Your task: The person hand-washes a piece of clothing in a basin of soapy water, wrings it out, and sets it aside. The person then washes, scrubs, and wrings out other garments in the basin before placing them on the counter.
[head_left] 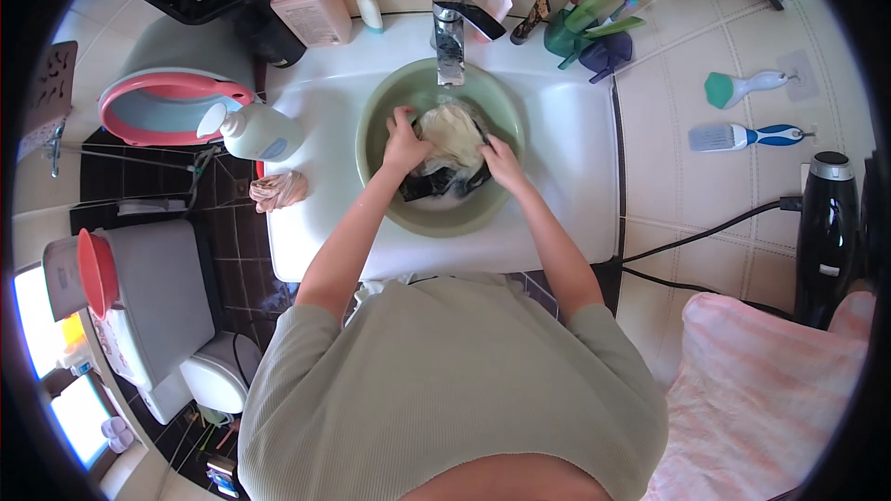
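A pale green basin sits in the white sink under the faucet. Inside it lies a wet, bunched cloth item, cream on top with black parts below; its exact kind does not show. Cloudy, slightly foamy liquid surrounds its lower edge. At the item's left side my left hand curls its thumb and fingers around the edge. My right hand pinches the opposite edge, with some fingertips hidden by the cloth. Both forearms reach over the sink's front edge.
Left of the basin stand a white pump bottle and a crumpled pinkish-brown cloth. Green and purple cups hold tubes and brushes at the back right. Brushes hang beside a black hair dryer on the right wall.
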`<move>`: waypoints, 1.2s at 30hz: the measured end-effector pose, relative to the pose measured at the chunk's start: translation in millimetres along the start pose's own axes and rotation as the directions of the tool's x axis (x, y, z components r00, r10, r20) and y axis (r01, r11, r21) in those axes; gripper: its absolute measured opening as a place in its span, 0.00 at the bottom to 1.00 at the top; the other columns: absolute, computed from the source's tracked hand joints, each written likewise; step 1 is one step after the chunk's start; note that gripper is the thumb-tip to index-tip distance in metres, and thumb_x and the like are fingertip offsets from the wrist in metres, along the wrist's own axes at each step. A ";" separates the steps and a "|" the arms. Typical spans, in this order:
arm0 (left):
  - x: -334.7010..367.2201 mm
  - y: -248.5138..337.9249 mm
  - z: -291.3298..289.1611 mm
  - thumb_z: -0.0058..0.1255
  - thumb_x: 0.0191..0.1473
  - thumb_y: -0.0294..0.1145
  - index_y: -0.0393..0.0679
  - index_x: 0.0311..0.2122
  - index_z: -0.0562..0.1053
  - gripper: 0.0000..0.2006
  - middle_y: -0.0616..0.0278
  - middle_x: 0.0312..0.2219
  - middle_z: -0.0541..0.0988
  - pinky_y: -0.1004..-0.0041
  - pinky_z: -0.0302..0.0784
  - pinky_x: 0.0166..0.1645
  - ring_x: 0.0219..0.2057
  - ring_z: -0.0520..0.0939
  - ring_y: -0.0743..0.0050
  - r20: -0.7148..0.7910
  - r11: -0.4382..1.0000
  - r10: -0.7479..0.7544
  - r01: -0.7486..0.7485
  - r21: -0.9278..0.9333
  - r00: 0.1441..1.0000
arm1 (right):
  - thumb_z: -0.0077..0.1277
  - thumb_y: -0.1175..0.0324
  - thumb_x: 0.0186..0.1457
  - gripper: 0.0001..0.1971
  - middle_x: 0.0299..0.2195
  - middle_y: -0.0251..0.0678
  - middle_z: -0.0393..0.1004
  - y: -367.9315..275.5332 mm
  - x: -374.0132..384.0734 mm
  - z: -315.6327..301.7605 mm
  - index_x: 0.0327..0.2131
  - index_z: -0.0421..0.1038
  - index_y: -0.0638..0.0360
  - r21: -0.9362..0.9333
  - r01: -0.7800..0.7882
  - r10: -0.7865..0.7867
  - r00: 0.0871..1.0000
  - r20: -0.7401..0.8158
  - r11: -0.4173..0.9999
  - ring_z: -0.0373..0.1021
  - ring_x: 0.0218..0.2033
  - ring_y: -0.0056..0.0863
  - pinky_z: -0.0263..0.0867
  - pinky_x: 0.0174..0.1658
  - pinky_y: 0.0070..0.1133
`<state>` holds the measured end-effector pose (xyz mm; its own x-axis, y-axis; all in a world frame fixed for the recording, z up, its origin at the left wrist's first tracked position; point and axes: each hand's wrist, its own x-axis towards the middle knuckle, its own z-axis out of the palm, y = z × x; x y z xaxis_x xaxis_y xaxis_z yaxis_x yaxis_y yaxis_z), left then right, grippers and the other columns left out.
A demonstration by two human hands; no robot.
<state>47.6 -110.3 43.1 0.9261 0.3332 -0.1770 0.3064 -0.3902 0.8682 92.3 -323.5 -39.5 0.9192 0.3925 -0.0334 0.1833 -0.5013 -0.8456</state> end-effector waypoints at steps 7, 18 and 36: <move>-14.7 13.6 -5.3 0.54 0.28 0.25 0.58 0.57 0.41 0.49 0.47 0.53 0.47 0.54 0.54 0.55 0.54 0.53 0.46 0.322 0.903 0.027 -0.161 0.398 0.946 | 0.38 0.69 0.50 0.11 0.19 0.26 0.62 -75.9 22.0 -33.8 0.30 0.67 0.68 0.284 -0.051 -0.090 0.882 0.463 0.957 0.56 0.22 0.14 0.56 0.28 0.16; -2.8 24.3 -26.2 0.50 0.35 0.25 0.35 0.36 0.70 0.16 0.60 0.30 0.75 0.76 0.69 0.38 0.29 0.75 0.74 0.588 0.933 0.129 0.102 -0.344 0.798 | 0.51 0.70 0.45 0.14 0.37 0.40 0.70 -89.6 -3.7 -11.1 0.37 0.66 0.63 0.148 0.183 -0.166 0.979 -0.119 0.972 0.68 0.36 0.29 0.62 0.41 0.21; 10.9 34.4 -38.0 0.55 0.38 0.33 0.39 0.48 0.60 0.29 0.59 0.32 0.73 0.73 0.67 0.44 0.36 0.74 0.71 0.575 0.870 0.037 0.257 -0.421 0.817 | 0.42 0.62 0.48 0.17 0.22 0.34 0.68 -36.0 10.8 -27.3 0.35 0.67 0.68 0.318 -0.233 0.181 0.966 0.185 0.919 0.62 0.26 0.21 0.58 0.31 0.19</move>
<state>59.8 -87.5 88.5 0.8948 -0.2362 -0.3790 0.4116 0.1071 0.9051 105.1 -322.3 5.1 0.8564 0.4312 -0.2839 -0.1568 -0.3067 -0.9388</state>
